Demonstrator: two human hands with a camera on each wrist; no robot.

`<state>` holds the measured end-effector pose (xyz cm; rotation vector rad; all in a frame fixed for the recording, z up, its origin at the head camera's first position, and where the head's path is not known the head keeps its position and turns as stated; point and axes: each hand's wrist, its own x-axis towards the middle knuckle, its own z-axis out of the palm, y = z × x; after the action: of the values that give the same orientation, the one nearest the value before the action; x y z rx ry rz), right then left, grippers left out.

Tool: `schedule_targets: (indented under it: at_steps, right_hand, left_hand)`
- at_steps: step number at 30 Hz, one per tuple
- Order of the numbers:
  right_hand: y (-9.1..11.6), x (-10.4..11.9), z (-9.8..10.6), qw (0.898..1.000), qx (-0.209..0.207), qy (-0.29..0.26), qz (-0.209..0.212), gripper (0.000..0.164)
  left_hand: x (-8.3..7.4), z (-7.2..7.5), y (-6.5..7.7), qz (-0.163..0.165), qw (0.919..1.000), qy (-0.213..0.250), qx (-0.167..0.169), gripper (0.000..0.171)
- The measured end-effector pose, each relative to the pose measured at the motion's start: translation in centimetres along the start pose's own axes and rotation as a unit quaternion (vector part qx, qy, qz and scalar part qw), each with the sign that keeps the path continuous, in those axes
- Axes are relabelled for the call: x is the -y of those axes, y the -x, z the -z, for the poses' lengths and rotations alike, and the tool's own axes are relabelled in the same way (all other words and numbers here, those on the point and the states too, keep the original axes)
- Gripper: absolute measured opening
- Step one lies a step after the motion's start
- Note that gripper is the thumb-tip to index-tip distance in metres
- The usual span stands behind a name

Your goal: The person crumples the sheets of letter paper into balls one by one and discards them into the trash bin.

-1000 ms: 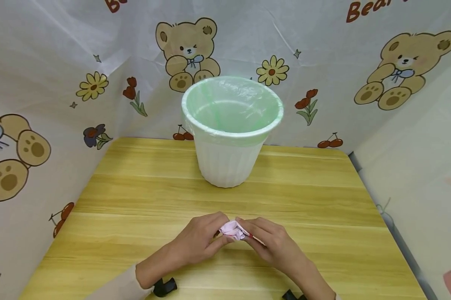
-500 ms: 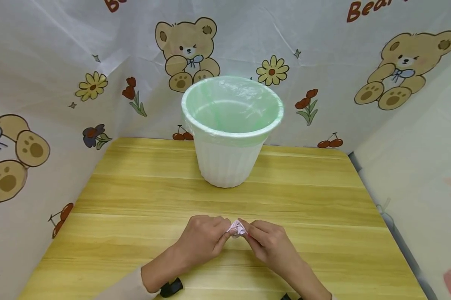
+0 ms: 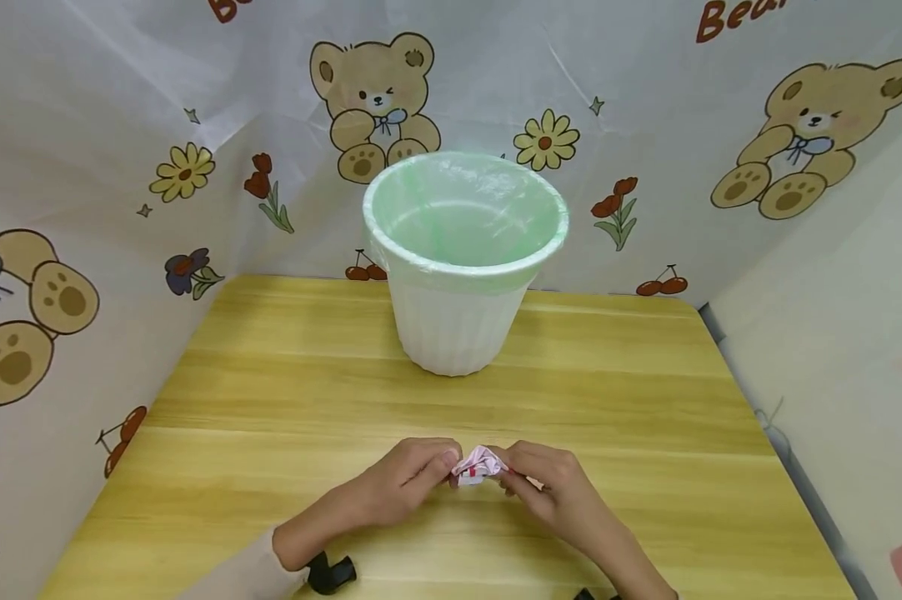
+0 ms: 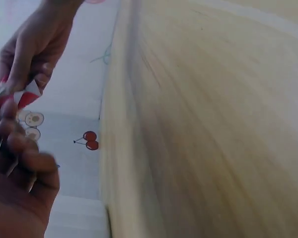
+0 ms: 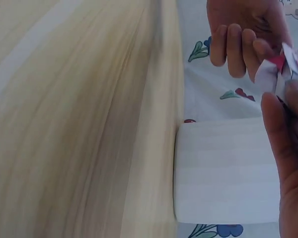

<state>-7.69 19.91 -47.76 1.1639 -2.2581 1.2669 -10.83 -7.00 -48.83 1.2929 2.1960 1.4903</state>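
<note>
Between the two hands is a small crumpled piece of paper (image 3: 481, 463), pale pink with red and white patches. My left hand (image 3: 406, 479) pinches its left end between thumb and fingers, and my right hand (image 3: 552, 479) pinches its right end. Seen from the left wrist, a red and white corner of the paper (image 4: 29, 95) sticks out at the fingertips. The right wrist view shows creased, folded flaps of the paper (image 5: 268, 74) between the hands. Fingers hide part of it.
A white bin (image 3: 454, 325) with a pale green liner stands beyond the hands on the wooden table (image 3: 286, 375). A cloth (image 3: 481, 75) printed with bears, flowers and cherries hangs behind and along the sides. A black strap piece (image 3: 333, 575) shows by the left wrist.
The hands have turned the paper and shifted their grip; its red and white patch now faces the head camera. The left thumb now lies on top. The bin stays put.
</note>
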Motion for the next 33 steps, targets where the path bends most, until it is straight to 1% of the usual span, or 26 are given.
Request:
schedule_targets:
  at_steps: [1,2,4,5,7,9,12,15,17,19,22,24,26,28,33]
  right_hand:
    - [0.0,-0.1,0.0,1.0,0.004,-0.015,0.01,0.042]
    - [0.1,-0.1,-0.1,0.999,0.008,-0.029,0.022,0.043]
    - [0.1,-0.2,-0.4,0.998,0.015,-0.049,0.045,0.043]
    - [0.1,-0.2,-0.6,0.997,0.019,-0.059,0.056,0.042]
    - [0.0,-0.3,-1.0,0.994,0.024,-0.076,0.075,0.04]
    - [0.0,-0.3,-1.4,0.992,0.024,-0.085,0.086,0.038]
    - [0.0,-0.2,-1.6,0.992,0.02,-0.094,0.085,0.034]
    - [0.0,0.0,-1.6,0.992,0.014,-0.092,0.083,0.03]
    - [0.0,0.1,-1.6,0.993,0.008,-0.088,0.082,0.028]
    - [0.0,0.2,-1.6,0.993,-0.001,-0.08,0.081,0.027]
    - [0.2,0.3,-1.6,0.995,-0.01,-0.08,0.063,0.03]
    - [0.4,0.4,-1.5,0.995,-0.011,-0.084,0.05,0.033]
    - [0.5,0.5,-1.5,0.995,-0.008,-0.092,0.036,0.037]
    - [0.5,0.6,-1.5,0.995,-0.008,-0.092,0.028,0.039]
    - [0.1,0.9,-1.5,0.998,-0.013,-0.068,0.009,0.035]
  left_hand:
    - [0.1,0.3,0.1,0.01,0.9991,0.038,0.018,0.032]
    - [0.2,0.5,0.1,0.019,0.9971,0.065,0.035,0.03]
    - [0.4,1.1,0.2,0.043,0.9915,0.106,0.062,0.024]
    - [0.5,1.3,0.3,0.053,0.9886,0.121,0.073,0.024]
    - [0.7,1.5,0.5,0.066,0.9852,0.132,0.087,0.03]
    - [0.9,1.5,0.7,0.065,0.9821,0.146,0.1,0.042]
    - [1.0,1.4,0.7,0.056,0.9781,0.165,0.113,0.054]
    - [0.8,1.2,0.7,0.056,0.9769,0.173,0.112,0.06]
    - [0.5,1.0,0.6,0.058,0.9786,0.168,0.103,0.057]
    - [0.2,0.8,0.6,0.062,0.9814,0.158,0.089,0.047]
    - [0.0,0.2,0.5,0.048,0.989,0.123,0.068,0.028]
    - [-0.2,-0.2,0.6,0.036,0.9926,0.101,0.058,0.02]
    - [-0.2,-0.5,0.6,0.016,0.9959,0.073,0.05,0.018]
    - [-0.4,-0.7,0.7,0.005,0.998,0.048,0.04,0.017]
    - [-0.5,-1.1,1.1,-0.009,0.9995,-0.019,0.022,0.017]
